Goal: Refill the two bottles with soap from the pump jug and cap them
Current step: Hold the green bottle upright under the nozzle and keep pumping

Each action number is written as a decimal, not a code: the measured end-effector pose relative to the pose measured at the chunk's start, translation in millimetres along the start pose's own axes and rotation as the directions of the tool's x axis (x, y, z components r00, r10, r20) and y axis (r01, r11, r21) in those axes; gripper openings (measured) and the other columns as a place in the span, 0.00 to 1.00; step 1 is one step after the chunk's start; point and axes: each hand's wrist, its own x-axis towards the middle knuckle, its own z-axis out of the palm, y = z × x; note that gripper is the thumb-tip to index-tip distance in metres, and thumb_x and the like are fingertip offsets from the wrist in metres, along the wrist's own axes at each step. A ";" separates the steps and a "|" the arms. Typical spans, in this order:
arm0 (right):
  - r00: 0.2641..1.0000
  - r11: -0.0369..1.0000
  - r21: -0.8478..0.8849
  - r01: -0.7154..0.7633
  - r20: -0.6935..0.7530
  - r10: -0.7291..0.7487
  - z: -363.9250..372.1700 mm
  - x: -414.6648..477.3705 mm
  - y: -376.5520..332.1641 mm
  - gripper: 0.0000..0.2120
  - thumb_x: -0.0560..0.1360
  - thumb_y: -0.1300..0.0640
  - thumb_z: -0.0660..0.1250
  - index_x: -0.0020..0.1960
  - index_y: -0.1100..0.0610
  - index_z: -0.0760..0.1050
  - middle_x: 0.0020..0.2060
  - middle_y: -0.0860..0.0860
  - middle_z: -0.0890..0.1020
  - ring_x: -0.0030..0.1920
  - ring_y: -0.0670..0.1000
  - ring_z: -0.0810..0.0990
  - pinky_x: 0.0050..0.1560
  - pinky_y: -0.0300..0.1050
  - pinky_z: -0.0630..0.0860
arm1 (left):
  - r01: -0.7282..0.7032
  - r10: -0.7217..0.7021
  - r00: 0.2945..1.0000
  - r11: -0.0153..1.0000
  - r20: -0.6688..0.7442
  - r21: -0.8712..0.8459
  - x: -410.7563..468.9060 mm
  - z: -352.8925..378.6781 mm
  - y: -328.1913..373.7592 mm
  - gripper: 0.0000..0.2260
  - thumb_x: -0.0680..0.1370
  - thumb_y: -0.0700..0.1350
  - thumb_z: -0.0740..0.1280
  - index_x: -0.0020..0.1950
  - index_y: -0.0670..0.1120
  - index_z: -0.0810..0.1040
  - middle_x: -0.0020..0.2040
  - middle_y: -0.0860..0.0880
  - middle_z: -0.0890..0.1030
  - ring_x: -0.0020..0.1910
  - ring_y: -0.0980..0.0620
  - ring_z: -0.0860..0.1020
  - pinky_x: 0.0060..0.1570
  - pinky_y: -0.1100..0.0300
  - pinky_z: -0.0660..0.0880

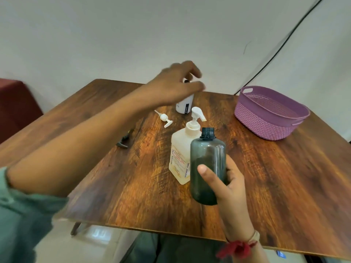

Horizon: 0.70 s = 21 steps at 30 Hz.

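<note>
My right hand (226, 185) grips a dark smoky-grey bottle (208, 164), uncapped and upright, lifted above the wooden table (284, 177). Just behind it stands the pale pump jug (180, 158) with its white pump head (197, 112). My left hand (178, 84) reaches across the table over the top of a white bottle (185, 104) with a black label; its fingers hang spread above the bottle's neck, blurred, and contact is unclear. A loose white pump cap (165, 119) lies flat on the table left of the jug. A black pump cap (123, 141) lies further left.
A purple woven plastic basket (269, 112) sits at the table's far right. A black cable (275, 50) runs down the white wall behind it. A dark red piece of furniture (15, 103) stands at the left beyond the table edge.
</note>
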 end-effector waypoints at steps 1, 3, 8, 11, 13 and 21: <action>1.000 1.000 0.002 -0.001 0.002 0.001 0.5 0.2 0.1 0.23 0.62 0.43 0.72 0.54 0.50 0.78 0.49 0.53 0.83 0.51 0.53 0.82 0.49 0.51 0.81 | -0.027 0.023 0.997 0.998 0.075 0.054 9.1 7.1 9.6 0.17 0.77 0.59 0.61 0.62 0.52 0.72 0.60 0.50 0.75 0.58 0.52 0.73 0.54 0.58 0.71; 1.000 1.000 0.015 0.000 0.009 0.000 0.9 0.0 -0.5 0.23 0.61 0.44 0.72 0.54 0.50 0.79 0.48 0.53 0.83 0.50 0.54 0.82 0.47 0.48 0.81 | -0.045 0.015 0.970 0.992 0.244 0.117 20.5 23.5 25.8 0.21 0.78 0.61 0.57 0.63 0.50 0.72 0.61 0.49 0.75 0.59 0.50 0.73 0.58 0.53 0.70; 1.000 0.999 0.036 0.001 0.011 -0.001 -0.1 1.9 -4.3 0.22 0.61 0.44 0.72 0.53 0.51 0.79 0.46 0.53 0.83 0.47 0.52 0.83 0.42 0.42 0.79 | 0.003 -0.070 0.881 0.990 0.468 0.142 27.2 40.5 38.9 0.26 0.80 0.61 0.51 0.70 0.45 0.68 0.70 0.45 0.69 0.68 0.47 0.68 0.59 0.58 0.63; 1.000 0.999 0.036 0.003 0.009 -0.003 -0.5 3.8 -5.1 0.21 0.61 0.44 0.72 0.52 0.50 0.79 0.46 0.53 0.83 0.47 0.52 0.82 0.42 0.41 0.79 | 0.020 -0.095 0.826 0.990 0.556 0.139 27.2 42.4 38.3 0.26 0.80 0.62 0.49 0.66 0.45 0.71 0.71 0.45 0.68 0.69 0.47 0.66 0.63 0.53 0.62; 1.000 0.999 0.033 -0.002 0.016 0.002 -0.8 5.8 -4.8 0.21 0.62 0.44 0.72 0.53 0.51 0.79 0.46 0.54 0.83 0.47 0.53 0.82 0.43 0.44 0.79 | 0.022 -0.094 0.806 0.991 0.585 0.130 29.0 42.0 39.2 0.26 0.80 0.62 0.49 0.65 0.45 0.73 0.69 0.46 0.70 0.69 0.48 0.67 0.61 0.54 0.63; 0.998 0.999 0.041 -0.029 0.050 0.027 -1.8 10.5 -2.2 0.23 0.62 0.45 0.72 0.55 0.53 0.78 0.48 0.55 0.83 0.48 0.55 0.82 0.43 0.44 0.79 | 0.039 -0.077 0.810 0.996 0.582 0.077 34.8 55.9 28.7 0.25 0.81 0.60 0.47 0.62 0.47 0.76 0.57 0.48 0.77 0.61 0.49 0.73 0.56 0.56 0.64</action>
